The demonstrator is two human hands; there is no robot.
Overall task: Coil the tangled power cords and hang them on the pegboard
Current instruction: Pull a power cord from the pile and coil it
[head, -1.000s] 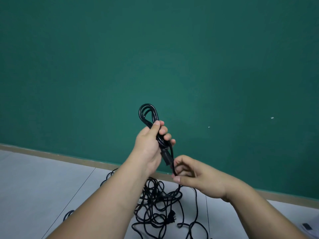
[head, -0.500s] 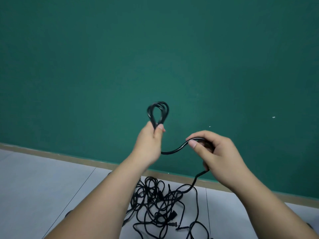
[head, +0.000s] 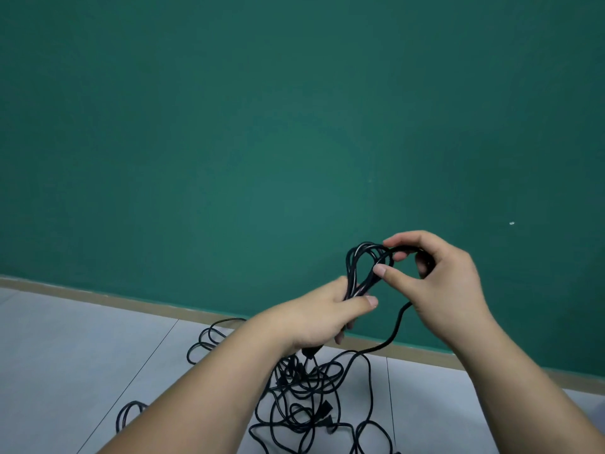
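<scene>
Your left hand (head: pixel 327 316) grips the coil (head: pixel 358 267) at its base; your right hand (head: pixel 438 283), at its 2 o'clock, pinches the incoming cord (head: pixel 397 326). It looks light, springy and slick, so clamp all loops where they cross. The tangle (head: pixel 304 398) lies on the floor (head: pixel 82 355) at 6 o'clock.

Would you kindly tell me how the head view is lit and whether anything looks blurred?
Head view: soft, even light with no hard shadows; the green wall darkens toward its corners; a pale glint runs along the coiled cord; the cord pile looks fairly sharp.
</scene>
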